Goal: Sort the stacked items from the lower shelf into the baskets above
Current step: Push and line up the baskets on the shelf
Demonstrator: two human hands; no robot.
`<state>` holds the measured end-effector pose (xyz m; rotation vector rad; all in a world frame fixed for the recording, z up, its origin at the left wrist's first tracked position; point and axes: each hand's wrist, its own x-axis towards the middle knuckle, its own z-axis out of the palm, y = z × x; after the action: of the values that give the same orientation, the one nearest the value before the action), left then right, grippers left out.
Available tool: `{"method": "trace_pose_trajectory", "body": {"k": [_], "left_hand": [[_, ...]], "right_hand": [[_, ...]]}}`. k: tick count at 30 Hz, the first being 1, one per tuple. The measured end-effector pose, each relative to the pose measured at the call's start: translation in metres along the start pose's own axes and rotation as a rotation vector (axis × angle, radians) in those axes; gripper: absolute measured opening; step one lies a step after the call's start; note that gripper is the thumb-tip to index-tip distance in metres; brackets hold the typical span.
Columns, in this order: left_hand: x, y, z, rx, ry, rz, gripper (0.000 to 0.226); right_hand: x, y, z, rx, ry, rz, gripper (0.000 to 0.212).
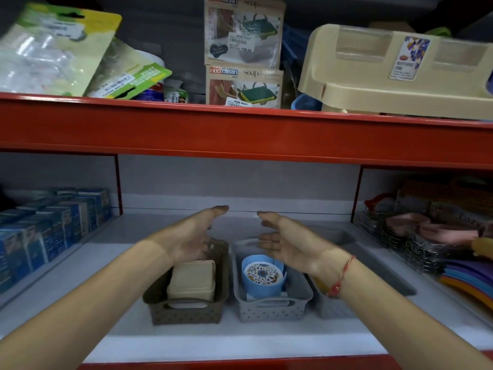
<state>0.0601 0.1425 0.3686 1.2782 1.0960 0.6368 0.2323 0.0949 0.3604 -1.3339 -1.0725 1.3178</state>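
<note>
Left hand and right hand hover spread and empty, palms facing, above the brown basket and grey basket on the shelf.

soap boxes: "neo clean", "soap", "129.00" | beige stand: "MULTIPURPOSE STAND"

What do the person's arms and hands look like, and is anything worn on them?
Both forearms are bare, with no sleeves in view and no gloves. The left hand wears nothing that shows. The right hand has a thin red thread bracelet tied around its wrist. No rings or watch can be seen.
</note>
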Motion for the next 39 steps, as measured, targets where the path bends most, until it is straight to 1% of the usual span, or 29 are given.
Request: {"method": "trace_pose_trajectory", "body": {"k": [3,4,6,7,9,11,14,17,20,21,23,24,25,31,34,37,39], "left_hand": [[-0.005,-0.015,-0.032,0.018,0.053,0.018,0.083],[-0.005,-0.018,-0.040,0.001,0.060,0.016,0.084],[-0.009,-0.022,-0.050,-0.029,0.055,-0.024,0.081],[-0.010,-0.024,-0.054,-0.038,0.051,-0.044,0.076],[-0.008,-0.030,-0.056,0.009,0.033,-0.086,0.063],[-0.006,-0.037,-0.064,0.015,0.000,-0.146,0.059],[0.006,-0.045,-0.066,0.000,-0.004,-0.201,0.060],[0.008,-0.043,-0.072,-0.062,-0.035,-0.203,0.070],[0.009,-0.039,-0.075,-0.094,-0.063,-0.223,0.075],[0.009,-0.039,-0.075,-0.107,-0.073,-0.220,0.074],[0.009,-0.039,-0.074,-0.114,-0.076,-0.214,0.074],[0.010,-0.040,-0.073,-0.102,-0.070,-0.212,0.071],[0.009,-0.040,-0.073,-0.102,-0.074,-0.213,0.066],[0.009,-0.041,-0.072,-0.072,-0.078,-0.204,0.064],[0.010,-0.040,-0.070,-0.056,-0.068,-0.205,0.062],[0.009,-0.040,-0.070,-0.060,-0.073,-0.212,0.061],[0.011,-0.041,-0.070,-0.063,-0.065,-0.208,0.062]], "right_hand": [[0.004,0.007,0.032,0.087,-0.055,0.028,0.054],[0.004,0.009,0.042,0.094,-0.075,0.035,0.048],[0.011,0.014,0.056,0.103,-0.116,0.070,0.024],[0.015,0.016,0.064,0.092,-0.120,0.090,0.021],[0.020,0.023,0.073,0.044,-0.118,0.125,0.028],[0.024,0.026,0.087,-0.013,-0.106,0.135,0.034],[0.029,0.032,0.093,-0.071,-0.065,0.161,0.032],[0.030,0.033,0.098,-0.035,-0.065,0.192,0.030],[0.030,0.030,0.098,-0.038,-0.072,0.206,0.045],[0.031,0.029,0.099,-0.042,-0.072,0.206,0.046],[0.030,0.029,0.099,-0.033,-0.061,0.205,0.035],[0.031,0.029,0.099,-0.035,-0.060,0.212,0.028],[0.030,0.029,0.099,-0.042,-0.059,0.215,0.026],[0.033,0.030,0.099,-0.067,-0.065,0.222,0.038],[0.033,0.030,0.099,-0.059,-0.073,0.224,0.034],[0.033,0.030,0.100,-0.046,-0.060,0.207,0.021],[0.032,0.031,0.101,-0.044,-0.048,0.195,0.019]]}}
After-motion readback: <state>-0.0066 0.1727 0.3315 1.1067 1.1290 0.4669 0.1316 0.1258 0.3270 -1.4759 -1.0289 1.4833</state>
